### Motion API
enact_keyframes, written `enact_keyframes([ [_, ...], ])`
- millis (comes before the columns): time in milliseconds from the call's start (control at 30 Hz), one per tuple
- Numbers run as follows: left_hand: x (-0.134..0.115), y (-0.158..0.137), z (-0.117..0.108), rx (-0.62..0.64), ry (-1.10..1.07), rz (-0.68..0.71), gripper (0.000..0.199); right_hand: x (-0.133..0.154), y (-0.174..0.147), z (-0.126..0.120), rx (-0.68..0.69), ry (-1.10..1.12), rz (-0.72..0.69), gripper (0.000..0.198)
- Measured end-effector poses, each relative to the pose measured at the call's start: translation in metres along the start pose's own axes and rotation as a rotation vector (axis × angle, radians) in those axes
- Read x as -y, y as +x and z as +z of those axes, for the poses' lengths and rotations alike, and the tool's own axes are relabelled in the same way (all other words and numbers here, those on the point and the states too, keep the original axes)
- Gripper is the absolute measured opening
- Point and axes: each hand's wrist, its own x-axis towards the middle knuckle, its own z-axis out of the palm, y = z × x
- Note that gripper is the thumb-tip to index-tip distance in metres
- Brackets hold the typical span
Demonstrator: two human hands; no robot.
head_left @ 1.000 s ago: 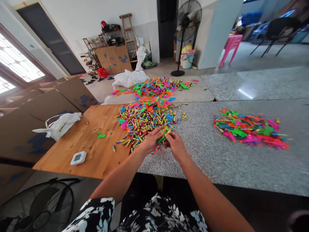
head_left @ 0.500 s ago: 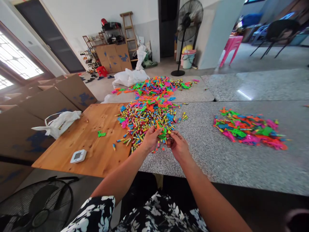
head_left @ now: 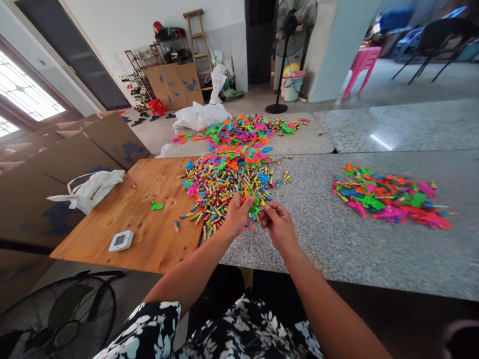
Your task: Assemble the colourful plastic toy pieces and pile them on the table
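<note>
My left hand [head_left: 238, 214] is closed, thumb against fingers, on a green plastic toy gun [head_left: 256, 205] at the near edge of the big pile. My right hand [head_left: 277, 223] pinches a small yellow-ended tube [head_left: 263, 203] close against the toy gun. Fingers cover part of both pieces, and whether they are joined I cannot tell. Just beyond my hands spreads a heap of small multicoloured tubes [head_left: 220, 187]. Behind it lie loose toy guns [head_left: 243, 128] in pink, green, orange and blue.
On the right of the granite table [head_left: 310, 239] lies a second pile of toy guns [head_left: 389, 194]. The wooden board [head_left: 149, 244] at left bears a white digital timer [head_left: 121, 241], a lone green toy gun [head_left: 156, 205] and a white plastic bag [head_left: 93, 189]. Cardboard boxes [head_left: 48, 184] stand beside it.
My hands stay close together over the same spot, with the yellow-ended tube and the toy gun between them. The view has shifted slightly.
</note>
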Motion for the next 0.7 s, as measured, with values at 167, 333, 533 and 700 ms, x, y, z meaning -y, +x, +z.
enact_keyframes([
  [167,0.018,-0.002,0.009,0.007,-0.035,0.097,0.035,-0.004,-0.001,-0.014,0.06,-0.177,0.008,0.042],
  [333,0.03,0.038,-0.002,0.115,0.217,-0.204,0.025,0.024,0.024,-0.076,-0.136,-0.347,0.172,0.044],
  [533,-0.016,0.147,-0.04,-0.167,0.994,0.349,0.028,0.095,0.076,-0.152,-0.66,-0.006,-0.359,0.034],
  [700,-0.044,0.242,-0.053,-0.08,1.524,0.341,0.064,0.054,0.097,-0.127,-0.4,-0.604,-0.12,0.035],
])
